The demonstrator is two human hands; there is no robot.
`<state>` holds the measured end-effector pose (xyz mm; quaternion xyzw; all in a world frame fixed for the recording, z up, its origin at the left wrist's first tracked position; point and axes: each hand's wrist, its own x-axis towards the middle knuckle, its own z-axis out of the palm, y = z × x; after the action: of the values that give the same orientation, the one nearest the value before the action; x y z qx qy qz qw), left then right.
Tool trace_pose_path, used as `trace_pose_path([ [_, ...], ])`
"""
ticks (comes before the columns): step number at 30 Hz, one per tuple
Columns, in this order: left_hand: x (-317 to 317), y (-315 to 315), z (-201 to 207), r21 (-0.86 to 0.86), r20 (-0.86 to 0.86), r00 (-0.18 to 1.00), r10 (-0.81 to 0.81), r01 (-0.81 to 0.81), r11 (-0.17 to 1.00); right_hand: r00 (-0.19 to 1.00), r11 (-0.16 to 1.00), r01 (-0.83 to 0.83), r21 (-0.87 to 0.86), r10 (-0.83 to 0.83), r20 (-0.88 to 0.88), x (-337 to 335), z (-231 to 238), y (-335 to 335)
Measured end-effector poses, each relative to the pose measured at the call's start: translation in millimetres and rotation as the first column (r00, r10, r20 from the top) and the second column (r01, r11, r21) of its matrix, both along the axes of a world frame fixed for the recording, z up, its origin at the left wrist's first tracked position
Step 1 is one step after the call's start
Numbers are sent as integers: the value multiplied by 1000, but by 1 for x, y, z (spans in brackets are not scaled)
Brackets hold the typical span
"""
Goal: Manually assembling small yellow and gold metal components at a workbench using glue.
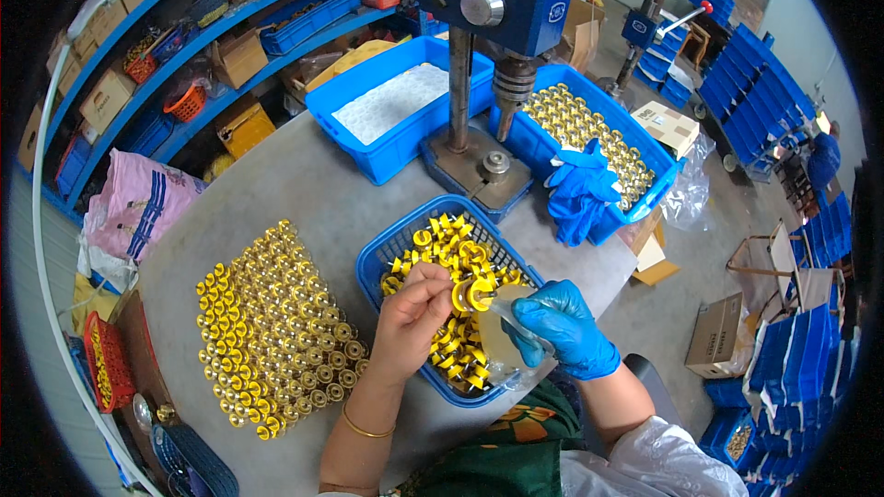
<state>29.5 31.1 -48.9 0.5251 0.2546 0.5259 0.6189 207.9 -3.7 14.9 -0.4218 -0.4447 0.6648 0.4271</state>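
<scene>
Grip, left hand (pixel 410 313): bare, gold bangle at wrist, fingertips pinched shut on a small yellow plastic part (pixel 470 294), ring-shaped with a tab, held above the near end of the blue basket (pixel 387 253). Grip, right hand (pixel 564 327): sheathed in a smooth blue glove, closed around a clear, soft plastic bag (pixel 497 336), its mouth just beside the yellow part. Basket: one, rectangular, perforated plastic lattice, heaped with more such yellow parts, too many and too jumbled to count. Bench (pixel 313 189): grey, matt, rounded edge. Brass-coloured caps (pixel 276 327): shiny, round, laid in close rows on the bench left of the basket, well over a hundred, exact count not readable. Hand press (pixel 493 9): one, blue painted head on a steel column, grey base plate behind the basket. Blue bins: two behind the press column; left bin (pixel 368 143) with a white, granular-looking fill, right bin (pixel 645 212) with rows of gold-toned caps. Spare blue gloves (pixel 580 193): crumpled, draped over the right bin's rim, number unclear. Blue metal shelving (pixel 184 46) at left, holding cardboard boxes and small red and orange baskets.
</scene>
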Motion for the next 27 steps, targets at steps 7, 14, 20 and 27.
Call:
trace_pose_path([
  [7, -3, 1, -4, -55, 5, 999, -36, 36, 998, 1000, 1000, 17, 10, -17, 6, -1, 1, 0],
  [14, 0, 1, -2, -52, 19, 994, -104, 105, 993, 1000, 1000, 3, -8, -3, 17, 1, 1, -1],
  [20, -18, 3, 8, 113, -159, 987, -4, 22, 993, 990, 999, 37, 13, -35, -133, -1, -13, -4],
  [27, -110, -21, 21, 305, -589, 611, 528, -437, 846, 970, 969, 215, 123, -197, -144, 14, -43, -7],
])
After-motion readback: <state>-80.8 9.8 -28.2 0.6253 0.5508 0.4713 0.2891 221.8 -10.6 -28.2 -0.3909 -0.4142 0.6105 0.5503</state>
